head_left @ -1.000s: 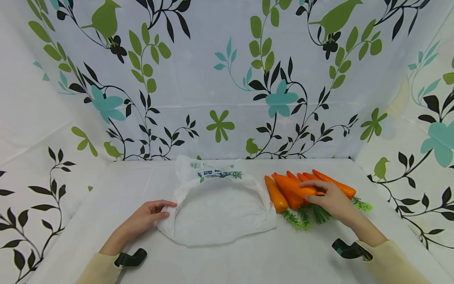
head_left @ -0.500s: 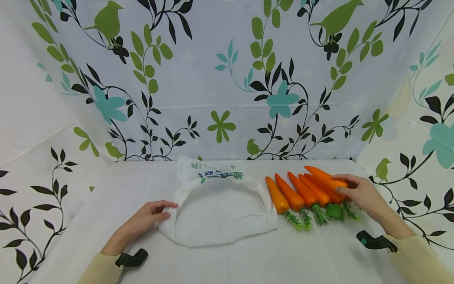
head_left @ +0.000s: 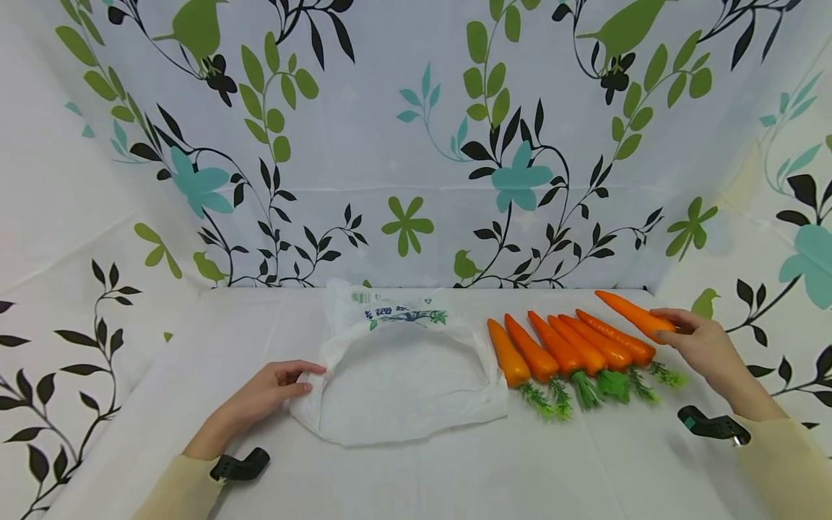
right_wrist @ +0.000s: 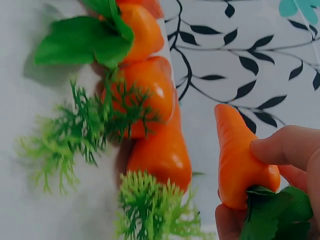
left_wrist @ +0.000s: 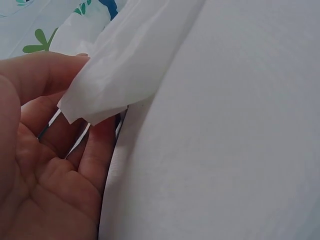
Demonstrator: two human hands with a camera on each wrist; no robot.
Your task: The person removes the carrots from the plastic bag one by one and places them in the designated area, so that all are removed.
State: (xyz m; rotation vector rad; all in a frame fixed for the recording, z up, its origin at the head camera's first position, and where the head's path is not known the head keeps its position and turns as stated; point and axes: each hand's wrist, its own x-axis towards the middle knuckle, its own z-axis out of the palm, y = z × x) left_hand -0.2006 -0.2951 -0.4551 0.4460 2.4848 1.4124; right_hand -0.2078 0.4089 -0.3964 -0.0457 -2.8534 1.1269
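My right hand (head_left: 705, 354) pinches an orange carrot (head_left: 633, 315) between thumb and fingers, just past the right end of a row of carrots. In the right wrist view this carrot (right_wrist: 235, 162) points its tip up and away, with broad green leaves (right_wrist: 275, 212) under the hand. Several more carrots (head_left: 562, 352) lie side by side on the white table, green tops toward me. A white plastic bag (head_left: 396, 390) with blue and green print lies left of them, its mouth spread toward me. My left hand (head_left: 263, 397) holds the bag's left edge, also seen as thin white plastic (left_wrist: 110, 75) in the left wrist view.
The white-covered table (head_left: 416, 484) reaches toward me in front of the bag. A curtain (head_left: 364, 144) printed with leaves and birds hangs behind its far edge and continues down both sides. The leftmost carrot (head_left: 508, 354) lies right beside the bag.
My right hand has carried its carrot rightward from over the row to beyond its right end, uncovering the carrots below. The left hand and bag have stayed in place.
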